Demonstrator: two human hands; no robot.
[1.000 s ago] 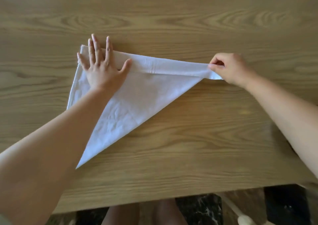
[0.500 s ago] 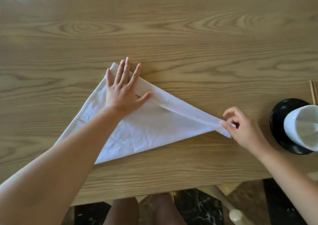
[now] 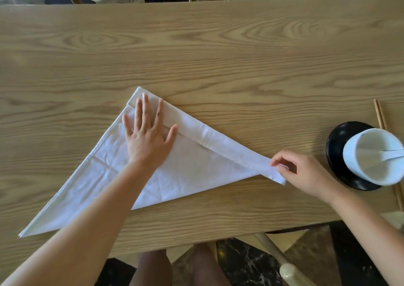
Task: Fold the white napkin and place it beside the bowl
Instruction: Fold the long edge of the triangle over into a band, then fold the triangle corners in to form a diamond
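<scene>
1. Compared with a second ago, the head camera has swung to the right. The white napkin (image 3: pixel 175 167) now sits left of centre, and the bowl (image 3: pixel 376 154) has come into sight at the right edge of the wooden surface (image 3: pixel 218 56).
2. The right hand (image 3: pixel 306 172) has kept its pinch on the right tip of the napkin throughout. Its fingers are narrow, closed on the cloth at the end of the folded band.
3. The left hand (image 3: pixel 148 137) remains spread wide and flat, pressing the napkin's upper left part. It holds nothing; it only pins the cloth down.
4. My judgement: the folding is partway done. One narrow band has been turned over along the long edge, and more turns look needed before the napkin can go beside the bowl.
5. The napkin is a large white triangle lying flat on the surface. Its long edge runs from the upper left down to the right tip.
6. The third corner points to the lower left, near the front edge of the surface.
7. The cloth shows soft creases and a neat hem.
8. The white bowl sits on a black saucer (image 3: pixel 341 154), with a white spoon (image 3: pixel 391 154) in it and wooden chopsticks (image 3: pixel 380 115) behind. The napkin's right tip is near the saucer but apart from it.
</scene>
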